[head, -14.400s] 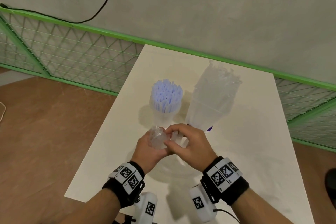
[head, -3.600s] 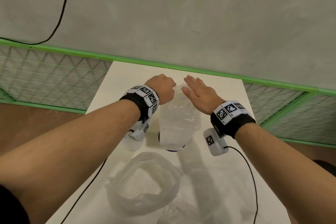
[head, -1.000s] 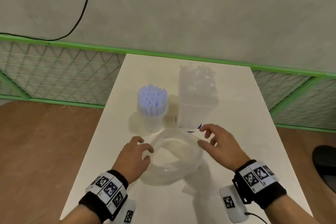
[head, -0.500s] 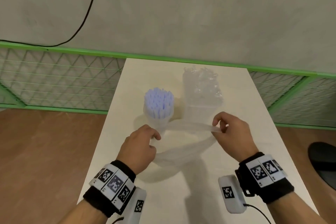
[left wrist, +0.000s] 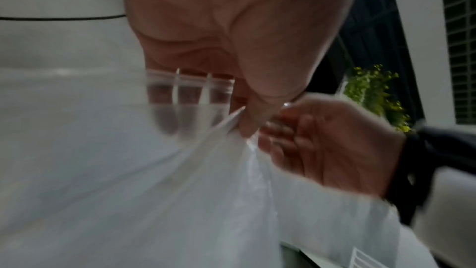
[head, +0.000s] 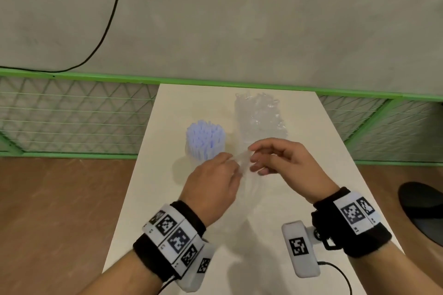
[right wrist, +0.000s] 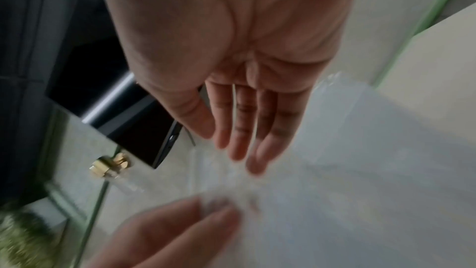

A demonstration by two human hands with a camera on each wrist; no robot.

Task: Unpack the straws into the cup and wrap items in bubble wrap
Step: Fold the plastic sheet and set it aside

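A cup of blue straws (head: 205, 140) stands mid-table on the white table (head: 299, 199). An item wrapped in bubble wrap (head: 260, 117) stands right of it. Nearer me, both hands meet above the table on a clear zip-top plastic bag (head: 243, 167). My left hand (head: 231, 159) pinches the bag's rim between thumb and fingers, as the left wrist view shows on the bag (left wrist: 154, 170). My right hand (head: 251, 153) holds the rim's other end with thumb and index, its other fingers loosely bent. In the blurred right wrist view the bag (right wrist: 335, 170) hangs beyond my fingers.
A green mesh fence (head: 72, 117) runs behind and beside the table, under a grey wall with a black cable (head: 107, 21). Brown floor lies to the left. A dark round object (head: 422, 211) sits on the floor at the right.
My hands have come together from about a bag's width apart, bringing the two ends of the bag's rim close. The bag has risen off the table and now hangs between them.
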